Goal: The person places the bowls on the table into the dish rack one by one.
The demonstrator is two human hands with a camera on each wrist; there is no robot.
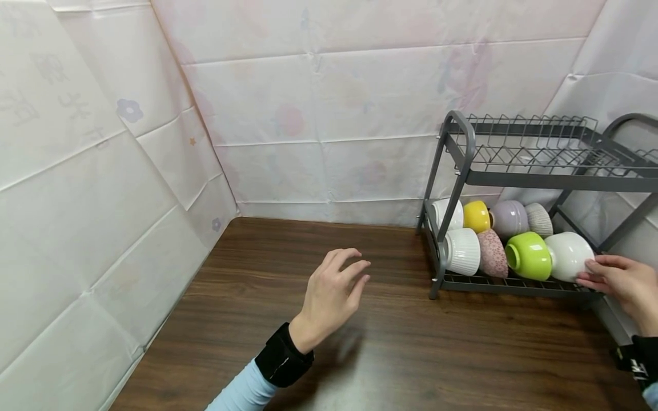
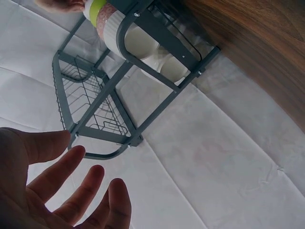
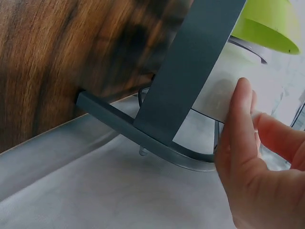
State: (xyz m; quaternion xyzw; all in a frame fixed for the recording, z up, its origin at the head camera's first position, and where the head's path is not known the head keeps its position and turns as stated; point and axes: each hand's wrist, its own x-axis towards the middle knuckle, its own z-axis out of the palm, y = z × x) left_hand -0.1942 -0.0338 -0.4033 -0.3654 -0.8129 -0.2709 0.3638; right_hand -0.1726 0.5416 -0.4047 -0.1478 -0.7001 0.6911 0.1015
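Observation:
On the lower tier of a dark grey dish rack (image 1: 519, 287), a glossy white bowl (image 1: 569, 255) lies on its side at the right end of the front row. My right hand (image 1: 624, 285) pinches its edge between thumb and fingers, as the right wrist view also shows. Directly left of it sits a lime green bowl (image 1: 529, 255), followed by a speckled pink bowl (image 1: 493, 254) and a ribbed white bowl (image 1: 462, 251). My left hand (image 1: 331, 294) hovers over the table, left of the rack, holding nothing, with fingers spread and slightly bent.
Behind the front row are a yellow bowl (image 1: 476, 216), a lavender bowl (image 1: 509, 218), a ribbed pale bowl (image 1: 538, 220) and another white one. The rack's wire upper tier (image 1: 534, 154) overhangs them. A wooden table (image 1: 257, 274) meets cloth-covered walls (image 1: 267, 103).

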